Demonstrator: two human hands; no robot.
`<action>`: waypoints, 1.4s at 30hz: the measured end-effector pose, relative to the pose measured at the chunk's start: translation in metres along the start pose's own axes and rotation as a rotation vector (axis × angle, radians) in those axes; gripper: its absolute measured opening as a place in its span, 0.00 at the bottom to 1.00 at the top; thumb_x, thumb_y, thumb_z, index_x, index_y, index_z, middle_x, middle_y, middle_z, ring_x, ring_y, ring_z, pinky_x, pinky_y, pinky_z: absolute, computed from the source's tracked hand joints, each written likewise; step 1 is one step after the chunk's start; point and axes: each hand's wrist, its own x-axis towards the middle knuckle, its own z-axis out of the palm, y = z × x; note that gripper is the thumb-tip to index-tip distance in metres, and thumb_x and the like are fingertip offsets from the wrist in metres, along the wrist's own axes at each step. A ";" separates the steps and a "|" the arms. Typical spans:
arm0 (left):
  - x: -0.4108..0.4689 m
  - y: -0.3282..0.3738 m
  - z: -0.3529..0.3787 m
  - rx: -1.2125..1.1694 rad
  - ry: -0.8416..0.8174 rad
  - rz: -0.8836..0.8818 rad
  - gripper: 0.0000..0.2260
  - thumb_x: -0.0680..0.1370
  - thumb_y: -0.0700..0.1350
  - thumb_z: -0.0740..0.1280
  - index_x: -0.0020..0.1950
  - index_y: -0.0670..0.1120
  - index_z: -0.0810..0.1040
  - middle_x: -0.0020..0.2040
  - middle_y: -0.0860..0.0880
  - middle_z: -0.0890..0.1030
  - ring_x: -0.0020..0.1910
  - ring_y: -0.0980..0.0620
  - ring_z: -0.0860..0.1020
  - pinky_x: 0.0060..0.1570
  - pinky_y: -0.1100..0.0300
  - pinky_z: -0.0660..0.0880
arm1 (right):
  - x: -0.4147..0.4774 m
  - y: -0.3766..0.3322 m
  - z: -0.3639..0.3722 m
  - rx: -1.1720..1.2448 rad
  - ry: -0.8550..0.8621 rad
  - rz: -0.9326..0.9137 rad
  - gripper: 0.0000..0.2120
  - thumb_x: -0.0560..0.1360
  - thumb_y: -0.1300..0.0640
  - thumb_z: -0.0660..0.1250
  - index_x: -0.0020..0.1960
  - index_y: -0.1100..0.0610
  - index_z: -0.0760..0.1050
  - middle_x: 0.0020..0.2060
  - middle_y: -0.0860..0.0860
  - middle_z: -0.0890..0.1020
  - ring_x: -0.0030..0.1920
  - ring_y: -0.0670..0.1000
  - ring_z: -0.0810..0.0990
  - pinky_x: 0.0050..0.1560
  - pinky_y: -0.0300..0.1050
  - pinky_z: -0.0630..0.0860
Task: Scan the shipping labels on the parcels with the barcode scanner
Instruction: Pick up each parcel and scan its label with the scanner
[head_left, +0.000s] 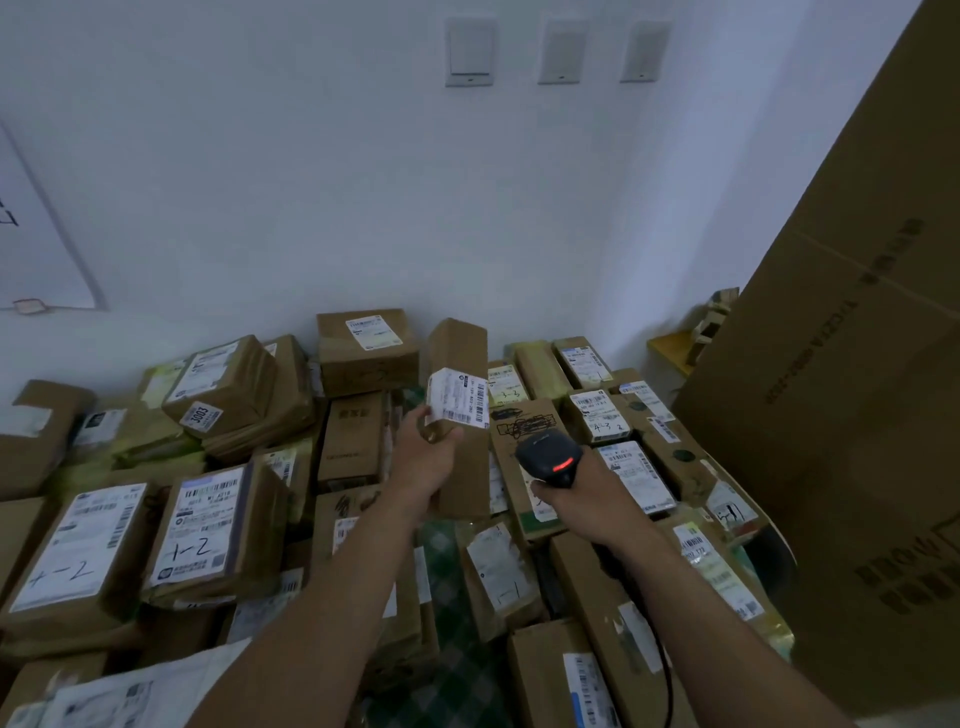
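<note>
We are holding one parcel (460, 348) up off the pile. The left hand (423, 457) is gripping its lower part, fingers curling round the box and thumb pressing just under the shipping label (460, 397). The parcel is a long brown box standing nearly upright, its long axis running up and away from us toward the wall (311, 182). The label is wrapping round the box's lower half, with the barcode stripes sitting on its right side.

The right hand (582, 501) is closing round the handle of the barcode scanner (548, 457), and a red light is glowing on the scanner head. The cable (667, 670) is trailing down beside the right forearm. The scanner is sitting just right of the label and a little below it, near the box but not touching.

So the label is lying up and left of the scanner. The right hand is the nearer one for aiming, while the left is only presenting the box. We cannot tell exactly which way the scan window is pointing. We are judging this as the aiming step; the head probably needs swinging left and up so the beam is crossing the stripes.

Other parcels (218, 530) are lying all over a green checked cloth (441, 551), reaching its far edge at the wall. Whether a table or the floor is under it, we cannot tell. A big carton (857, 364) is leaning at the right edge.
</note>
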 end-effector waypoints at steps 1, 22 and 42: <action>0.012 -0.002 0.009 0.011 0.006 -0.004 0.28 0.80 0.44 0.72 0.78 0.53 0.67 0.75 0.48 0.72 0.72 0.44 0.72 0.67 0.44 0.73 | 0.011 0.002 0.000 0.005 -0.012 0.023 0.22 0.77 0.54 0.74 0.68 0.56 0.73 0.45 0.48 0.80 0.45 0.46 0.79 0.38 0.37 0.71; 0.230 -0.085 0.101 0.117 0.098 -0.004 0.25 0.82 0.43 0.67 0.79 0.53 0.66 0.77 0.48 0.70 0.77 0.46 0.67 0.75 0.46 0.65 | 0.149 0.077 0.031 0.048 -0.053 0.194 0.05 0.77 0.52 0.75 0.48 0.52 0.79 0.37 0.51 0.82 0.42 0.52 0.82 0.44 0.52 0.81; 0.235 -0.110 0.118 0.453 -0.154 -0.280 0.08 0.84 0.45 0.63 0.63 0.48 0.77 0.61 0.44 0.81 0.47 0.51 0.77 0.48 0.59 0.73 | 0.170 0.105 0.042 0.044 -0.064 0.195 0.25 0.75 0.49 0.76 0.68 0.52 0.73 0.53 0.47 0.83 0.52 0.43 0.81 0.43 0.35 0.74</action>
